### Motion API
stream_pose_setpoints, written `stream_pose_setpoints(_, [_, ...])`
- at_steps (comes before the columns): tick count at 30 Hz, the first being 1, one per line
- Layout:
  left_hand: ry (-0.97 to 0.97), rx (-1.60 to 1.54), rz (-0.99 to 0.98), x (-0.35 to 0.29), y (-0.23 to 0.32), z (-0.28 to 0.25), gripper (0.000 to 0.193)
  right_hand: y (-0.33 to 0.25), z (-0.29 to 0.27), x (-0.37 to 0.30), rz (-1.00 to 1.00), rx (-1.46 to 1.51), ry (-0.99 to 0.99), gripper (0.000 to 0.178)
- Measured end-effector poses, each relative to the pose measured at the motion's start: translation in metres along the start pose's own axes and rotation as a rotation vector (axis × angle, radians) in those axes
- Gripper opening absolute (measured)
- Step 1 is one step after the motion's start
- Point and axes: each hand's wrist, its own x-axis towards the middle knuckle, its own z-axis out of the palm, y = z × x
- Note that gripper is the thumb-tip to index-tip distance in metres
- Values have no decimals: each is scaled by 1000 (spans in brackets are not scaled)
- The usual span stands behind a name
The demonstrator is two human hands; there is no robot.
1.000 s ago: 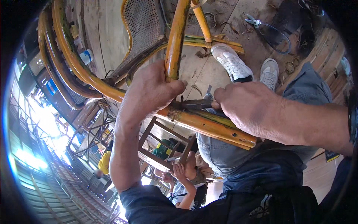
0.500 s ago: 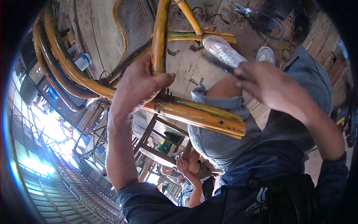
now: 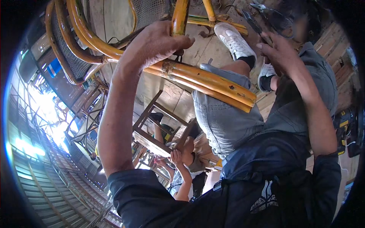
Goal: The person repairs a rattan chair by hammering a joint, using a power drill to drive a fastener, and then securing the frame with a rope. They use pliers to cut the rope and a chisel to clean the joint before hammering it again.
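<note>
My left hand (image 3: 154, 43) is closed round the joint of a glossy yellow-brown rattan chair frame (image 3: 213, 81), where an upright pole (image 3: 180, 17) meets the lower poles. The bound ends of those poles reach across above my left thigh. To the right, over my right knee, my right hand (image 3: 279, 53) is closed on a dark, narrow metal tool (image 3: 252, 22). The tool points up and left, apart from the frame. It is partly hidden by my fingers, and its exact kind is unclear.
Pliers (image 3: 258, 6) lie on the wooden floor beyond my shoes (image 3: 234, 40). Woven mesh (image 3: 146, 15) and curved rattan rails (image 3: 85, 30) are at the upper left. Beneath the frame, a co-worker's hand (image 3: 175, 156) touches a dark wooden stool (image 3: 152, 142). Black-and-yellow tools (image 3: 344, 123) lie at the far right.
The rattan frame and my left hand sit higher in the picture. My right hand has moved up and right, away from the frame, and the tool now points more upward.
</note>
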Motion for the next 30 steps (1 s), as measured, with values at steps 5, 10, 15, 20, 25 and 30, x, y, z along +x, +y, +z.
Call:
stream_pose_setpoints(5, [-46,-71,-11,1,7,-8,43,9,-3,0,-62,70,-16,37])
stream_pose_setpoints(10, [-96,-129,-137,0,23,-12,40,-70,-29,-48,32,247,-288,42])
stream_pose_setpoints(15, [-81,-180,-204,4,34,-11,32,-60,-1,-81,-268,149,-392,50])
stream_pose_setpoints(20, [-85,-183,-194,3,30,-9,35,-50,11,-82,-406,94,-310,35])
stream_pose_setpoints(25, [-76,-80,-88,6,16,-9,43,-53,19,-87,-393,50,-241,31])
stream_pose_setpoints(30, [29,-85,-11,5,5,-1,42,-55,29,-96,-337,64,-179,34])
